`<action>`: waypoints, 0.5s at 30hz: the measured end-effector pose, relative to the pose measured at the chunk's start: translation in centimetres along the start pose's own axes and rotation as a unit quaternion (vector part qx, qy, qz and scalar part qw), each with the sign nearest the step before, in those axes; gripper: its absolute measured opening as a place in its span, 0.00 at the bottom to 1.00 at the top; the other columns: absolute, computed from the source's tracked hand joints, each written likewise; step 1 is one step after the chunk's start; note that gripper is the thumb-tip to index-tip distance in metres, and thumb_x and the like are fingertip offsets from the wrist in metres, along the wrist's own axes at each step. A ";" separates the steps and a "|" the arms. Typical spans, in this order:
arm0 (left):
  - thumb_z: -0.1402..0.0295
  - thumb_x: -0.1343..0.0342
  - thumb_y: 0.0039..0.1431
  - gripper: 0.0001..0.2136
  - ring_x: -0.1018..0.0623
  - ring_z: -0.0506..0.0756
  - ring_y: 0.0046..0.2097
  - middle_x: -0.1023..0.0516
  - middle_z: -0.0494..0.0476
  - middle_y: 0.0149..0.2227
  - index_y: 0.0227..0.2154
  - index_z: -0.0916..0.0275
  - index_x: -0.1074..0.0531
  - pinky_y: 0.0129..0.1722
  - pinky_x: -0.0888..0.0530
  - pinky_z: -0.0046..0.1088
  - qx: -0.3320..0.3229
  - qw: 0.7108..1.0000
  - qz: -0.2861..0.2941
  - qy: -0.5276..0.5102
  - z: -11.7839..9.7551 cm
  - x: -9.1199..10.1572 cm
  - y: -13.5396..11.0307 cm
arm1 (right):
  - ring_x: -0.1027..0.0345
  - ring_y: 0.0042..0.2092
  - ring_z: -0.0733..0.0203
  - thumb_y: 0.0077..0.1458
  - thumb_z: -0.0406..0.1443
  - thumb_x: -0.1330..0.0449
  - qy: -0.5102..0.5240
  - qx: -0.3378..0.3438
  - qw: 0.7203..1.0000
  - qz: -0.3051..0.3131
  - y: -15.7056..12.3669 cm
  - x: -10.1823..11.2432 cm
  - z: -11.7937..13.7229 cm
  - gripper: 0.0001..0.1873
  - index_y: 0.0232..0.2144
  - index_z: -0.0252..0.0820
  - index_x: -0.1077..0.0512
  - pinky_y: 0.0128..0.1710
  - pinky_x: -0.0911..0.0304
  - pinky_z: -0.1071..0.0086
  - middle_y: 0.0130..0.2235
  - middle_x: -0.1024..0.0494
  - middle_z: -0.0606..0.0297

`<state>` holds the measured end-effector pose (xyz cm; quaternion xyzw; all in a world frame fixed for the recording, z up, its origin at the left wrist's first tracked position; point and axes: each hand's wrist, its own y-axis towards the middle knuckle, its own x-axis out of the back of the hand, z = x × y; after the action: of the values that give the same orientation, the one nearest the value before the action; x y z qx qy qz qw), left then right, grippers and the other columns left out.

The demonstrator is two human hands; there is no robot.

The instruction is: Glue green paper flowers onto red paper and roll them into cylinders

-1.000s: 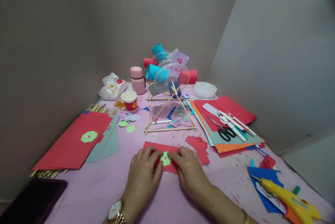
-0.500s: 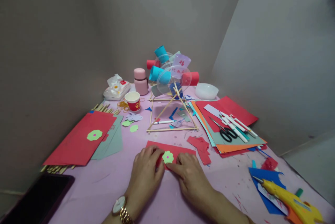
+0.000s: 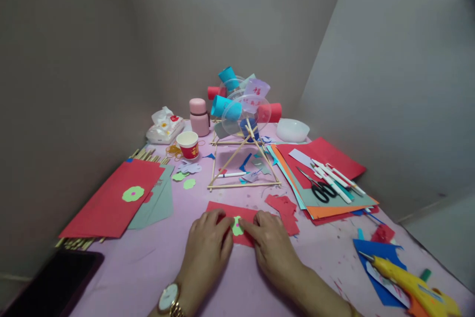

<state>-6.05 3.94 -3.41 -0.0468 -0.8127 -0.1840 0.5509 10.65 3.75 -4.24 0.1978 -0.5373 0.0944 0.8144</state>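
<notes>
Touching green flower (image 3: 236, 227) between them, left grip (image 3: 208, 248) and right grip (image 3: 272, 248), flat-open, clasping nothing.

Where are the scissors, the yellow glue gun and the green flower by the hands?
scissors (image 3: 319, 189): head view, on the black handles.
glue gun (image 3: 408, 283): head view, on the yellow body.
green flower (image 3: 236, 228): head view, on its petals between the fingertips.

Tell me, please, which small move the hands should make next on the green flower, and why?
Probably slide the fingers outward over the green flower to flatten it: left hand and right hand lie palm-down on the red paper, meeting on the flower and hiding part of it, so its edges may not sit flat.
</notes>
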 end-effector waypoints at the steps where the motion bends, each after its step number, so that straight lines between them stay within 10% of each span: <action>1: 0.72 0.52 0.58 0.11 0.29 0.59 0.44 0.28 0.58 0.43 0.40 0.57 0.28 0.42 0.32 0.39 -0.003 1.000 0.003 0.005 0.0 0.0 0.0 | 0.42 0.34 0.56 0.56 0.26 0.51 -0.005 -0.002 1.000 0.001 0.1 0.0 0.1 0.20 0.45 0.49 0.28 0.33 0.52 0.65 0.32 0.31 0.59; 15: 0.71 0.55 0.60 0.14 0.29 0.61 0.45 0.28 0.61 0.46 0.45 0.57 0.29 0.42 0.31 0.40 -0.025 0.997 0.023 0.066 0.1 0.3 0.2 | 0.42 0.35 0.58 0.54 0.25 0.49 -0.012 0.003 1.000 -0.008 0.0 0.4 0.2 0.19 0.43 0.46 0.27 0.35 0.51 0.66 0.32 0.31 0.61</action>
<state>-6.16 4.08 -3.14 -0.0666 -0.7688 -0.1941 0.6057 10.69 3.66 -3.78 0.2051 -0.5449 0.0874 0.8084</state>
